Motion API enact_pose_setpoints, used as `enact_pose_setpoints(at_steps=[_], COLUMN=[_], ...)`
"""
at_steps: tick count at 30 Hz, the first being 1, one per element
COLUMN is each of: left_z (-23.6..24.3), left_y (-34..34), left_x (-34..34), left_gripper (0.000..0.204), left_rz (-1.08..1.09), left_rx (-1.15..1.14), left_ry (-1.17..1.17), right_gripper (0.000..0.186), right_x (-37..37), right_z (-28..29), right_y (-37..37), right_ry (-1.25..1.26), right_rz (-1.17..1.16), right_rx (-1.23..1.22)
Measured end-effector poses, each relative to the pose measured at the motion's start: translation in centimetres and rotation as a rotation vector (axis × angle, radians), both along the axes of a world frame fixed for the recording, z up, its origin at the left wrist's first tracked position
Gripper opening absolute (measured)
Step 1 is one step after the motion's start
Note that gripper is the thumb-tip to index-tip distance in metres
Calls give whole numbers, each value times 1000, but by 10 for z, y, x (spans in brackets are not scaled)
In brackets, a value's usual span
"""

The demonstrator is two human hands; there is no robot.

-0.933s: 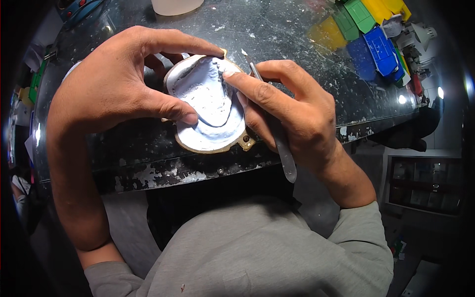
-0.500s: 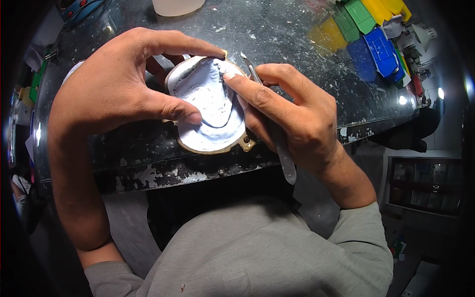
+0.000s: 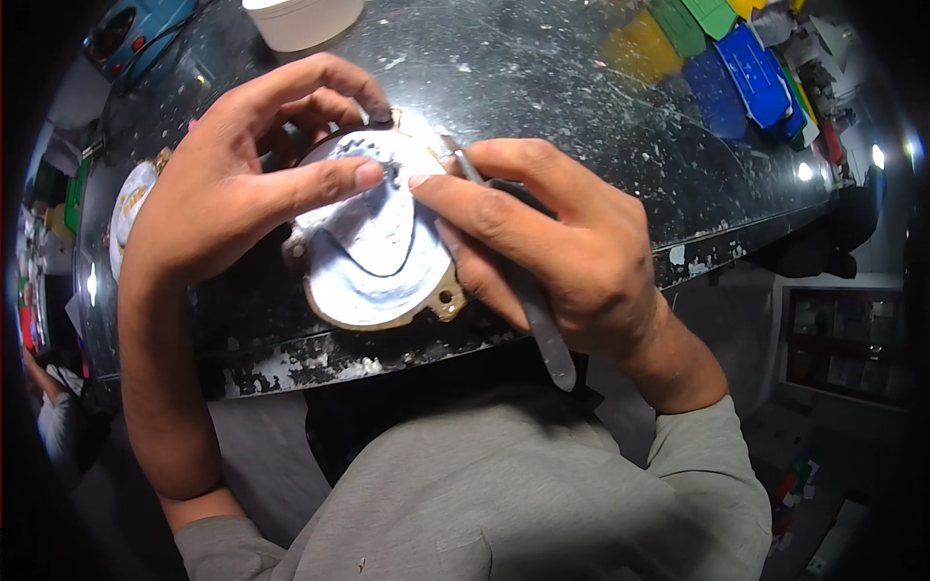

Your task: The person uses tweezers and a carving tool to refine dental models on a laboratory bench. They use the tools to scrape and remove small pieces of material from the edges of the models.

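Observation:
A brass-rimmed dental flask half (image 3: 448, 299), filled with white plaster (image 3: 373, 298), lies tilted above the bench's near edge. In the plaster is a horseshoe-shaped dental mould, with a dark line curving around its lower part. My left hand (image 3: 208, 189) grips the flask at its far left, its thumb across the plaster and its fingers at the rim. With my right hand (image 3: 576, 237) I hold a slim metal knife (image 3: 549, 341), handle toward me and tip pointing past the flask's far right side. The right index finger rests on the plaster near the mould's ridge.
The dark bench (image 3: 542, 77) has chipped paint along its near edge. At the back stand a translucent tub (image 3: 305, 21) and a blue device (image 3: 150, 34). Blue (image 3: 758, 82) and green (image 3: 678, 27) bins are far right. Another white-and-gold piece (image 3: 128, 208) lies beyond my left wrist.
The flask sits lower and more to the left in view. My left thumb has moved from the lower plaster up to the ridge. The whole view has shifted and turned slightly.

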State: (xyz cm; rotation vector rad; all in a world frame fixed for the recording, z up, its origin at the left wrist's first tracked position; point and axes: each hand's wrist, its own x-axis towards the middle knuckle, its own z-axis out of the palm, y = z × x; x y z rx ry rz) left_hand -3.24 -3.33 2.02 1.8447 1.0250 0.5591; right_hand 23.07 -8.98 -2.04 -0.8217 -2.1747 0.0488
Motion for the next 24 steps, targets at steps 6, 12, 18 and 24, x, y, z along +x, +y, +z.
enact_pose_setpoints(at_steps=[6, 12, 18, 24], left_z=[3, 2, 0, 2], left_y=[-1, -1, 0, 0], left_x=[6, 6, 5, 5], left_gripper=[49, 54, 53, 52], left_rz=[60, 113, 110, 115], left_rx=[34, -8, -15, -72], left_ry=[63, 63, 14, 8], right_gripper=[36, 33, 30, 36], right_x=[1, 0, 1, 1], right_z=[-7, -13, -14, -6], right_y=[1, 4, 4, -3], right_ry=[74, 78, 84, 85], right_rz=[24, 48, 60, 25], right_rx=[19, 81, 81, -48])
